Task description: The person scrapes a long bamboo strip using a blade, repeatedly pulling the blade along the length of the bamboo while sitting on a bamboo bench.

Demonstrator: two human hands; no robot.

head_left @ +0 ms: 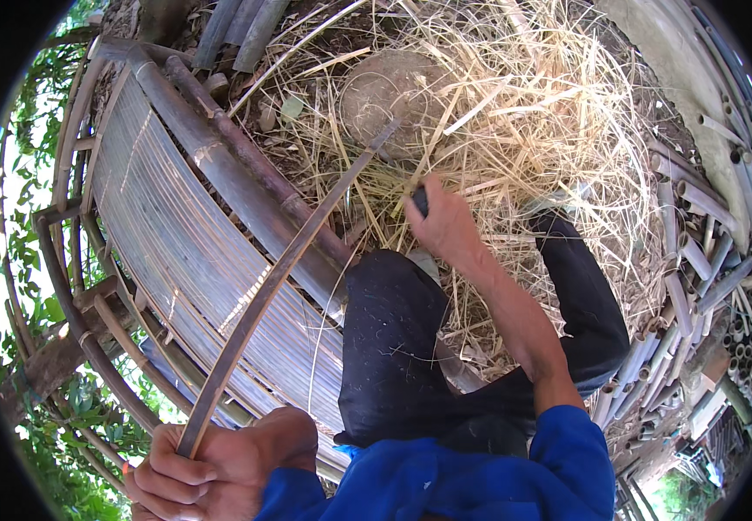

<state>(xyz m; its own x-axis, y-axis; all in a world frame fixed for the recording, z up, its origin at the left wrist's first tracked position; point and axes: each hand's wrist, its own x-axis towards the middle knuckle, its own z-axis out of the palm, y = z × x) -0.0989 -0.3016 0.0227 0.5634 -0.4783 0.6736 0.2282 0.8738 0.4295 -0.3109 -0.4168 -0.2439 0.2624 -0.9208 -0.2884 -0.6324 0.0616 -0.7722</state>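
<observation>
One long brown strip [276, 278] slants from the left hand [215, 464], clenched round it and cut off below, toward a round block [376, 87]; the right hand [447, 224] mostly hides the dark handle [420, 201] it grips.

Earthen ground [328, 52]; slatted bamboo bench [180, 217] leftward; bright green foliage [76, 464] beyond

The person's left hand [206, 469], curled into a fist, has its wrist [289, 438] just right of the bent fingers [172, 478]. The right hand [445, 224], also folded closed, is well ahead and right of those fingers; its bare forearm [515, 317] slants rearward and rightward from its own.
</observation>
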